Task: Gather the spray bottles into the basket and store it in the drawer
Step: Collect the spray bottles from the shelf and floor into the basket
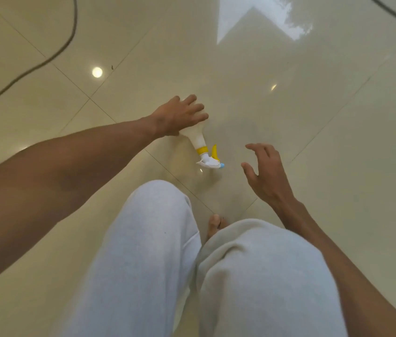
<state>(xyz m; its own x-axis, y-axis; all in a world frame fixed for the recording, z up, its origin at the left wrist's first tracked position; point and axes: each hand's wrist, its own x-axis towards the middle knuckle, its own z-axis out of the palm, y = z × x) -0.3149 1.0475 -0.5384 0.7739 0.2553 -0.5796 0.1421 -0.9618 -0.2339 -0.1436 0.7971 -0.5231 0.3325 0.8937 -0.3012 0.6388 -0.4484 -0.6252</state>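
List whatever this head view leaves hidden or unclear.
- Spray bottle body: head view, covered by the left hand; whether its fingers grip or merely rest is unclear.
- Basket and drawer: outside the frame.
- Left black cable: ends cut off by top and left edges.
- Foot: mostly hidden behind the knees.

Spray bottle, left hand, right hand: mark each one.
spray bottle point(196, 138), head view, white neck
left hand point(177, 116), head view, back of hand
right hand point(268, 176), head view, back of hand

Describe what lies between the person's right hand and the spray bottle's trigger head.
Only bare glossy floor tile: in the head view, the right hand hovers apart from the spray bottle, with nothing between them.
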